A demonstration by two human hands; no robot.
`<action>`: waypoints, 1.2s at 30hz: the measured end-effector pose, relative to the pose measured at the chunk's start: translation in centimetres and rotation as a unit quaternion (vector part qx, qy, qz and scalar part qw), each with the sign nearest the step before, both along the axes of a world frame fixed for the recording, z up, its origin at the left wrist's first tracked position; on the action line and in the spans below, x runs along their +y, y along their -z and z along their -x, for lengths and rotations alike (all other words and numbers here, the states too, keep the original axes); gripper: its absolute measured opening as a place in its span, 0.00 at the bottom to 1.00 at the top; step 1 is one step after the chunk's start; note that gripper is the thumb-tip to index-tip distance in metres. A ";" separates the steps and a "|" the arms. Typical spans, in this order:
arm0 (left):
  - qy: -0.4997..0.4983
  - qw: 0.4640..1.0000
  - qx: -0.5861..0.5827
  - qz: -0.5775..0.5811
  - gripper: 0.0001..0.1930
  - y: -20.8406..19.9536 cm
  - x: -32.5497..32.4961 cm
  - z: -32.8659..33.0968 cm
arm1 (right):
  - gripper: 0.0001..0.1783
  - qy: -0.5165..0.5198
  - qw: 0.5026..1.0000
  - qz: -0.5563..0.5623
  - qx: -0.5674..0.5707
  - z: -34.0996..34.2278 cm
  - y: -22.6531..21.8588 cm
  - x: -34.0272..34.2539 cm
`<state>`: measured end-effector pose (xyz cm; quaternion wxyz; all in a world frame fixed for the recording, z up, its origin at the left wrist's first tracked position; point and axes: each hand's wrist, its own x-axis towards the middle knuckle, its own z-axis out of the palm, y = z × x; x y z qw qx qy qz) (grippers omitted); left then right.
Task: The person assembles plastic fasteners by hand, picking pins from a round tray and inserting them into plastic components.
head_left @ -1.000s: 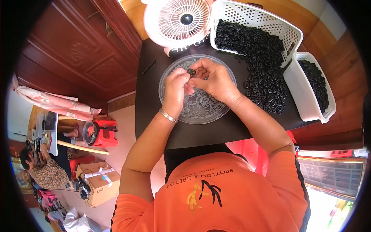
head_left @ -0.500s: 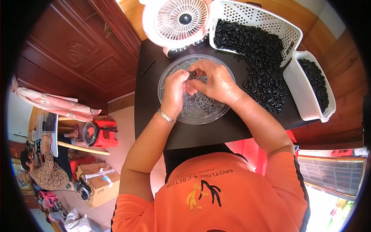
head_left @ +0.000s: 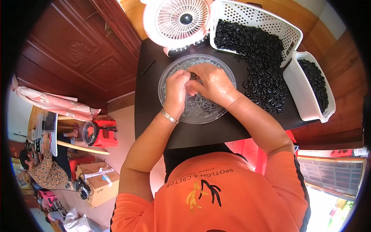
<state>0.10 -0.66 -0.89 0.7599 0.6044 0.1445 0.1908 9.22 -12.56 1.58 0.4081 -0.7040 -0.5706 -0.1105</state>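
Over a clear round tray (head_left: 160, 91), my two hands meet at their fingertips. Small grey metal pins (head_left: 201, 109) lie scattered inside it. Both my left hand (head_left: 176, 87) and my right hand (head_left: 213, 83) are closed in a pinch on a small black plastic link (head_left: 193, 75). Most of this link is covered by the fingers, so I cannot tell whether a pin is in it. To the right of my right hand spreads a heap of loose black plastic links (head_left: 266, 77).
A tipped white perforated basket (head_left: 290, 36) spills links onto the dark table (head_left: 148, 116). Beside it, a white bin (head_left: 303, 92) holds more links. A pink-and-white fan (head_left: 176, 21) stands behind the tray. A thin black strip (head_left: 148, 67) lies left. Another person (head_left: 50, 170) sits far left.
My right hand has shifted slightly left and its fingers have closed in toward my left hand. The black link is more hidden now. My left hand has turned a little.
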 end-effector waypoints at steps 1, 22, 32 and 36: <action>0.000 1.000 0.000 0.000 0.10 -0.2 0.0 0.0 | 0.17 0.000 1.000 0.000 0.000 -0.1 0.0 0.0; -0.041 0.987 -0.105 -0.116 0.14 -2.6 -1.6 2.0 | 0.17 -0.091 0.989 -0.111 -0.021 0.1 -1.6 -0.9; -0.047 0.993 -0.102 -0.046 0.13 -2.3 -2.0 2.0 | 0.15 -0.061 0.995 -0.078 -0.026 0.5 -1.2 -1.0; -0.060 0.993 -0.097 -0.042 0.13 -2.0 -1.8 1.9 | 0.15 -0.050 0.996 -0.074 -0.014 0.9 -1.5 -0.9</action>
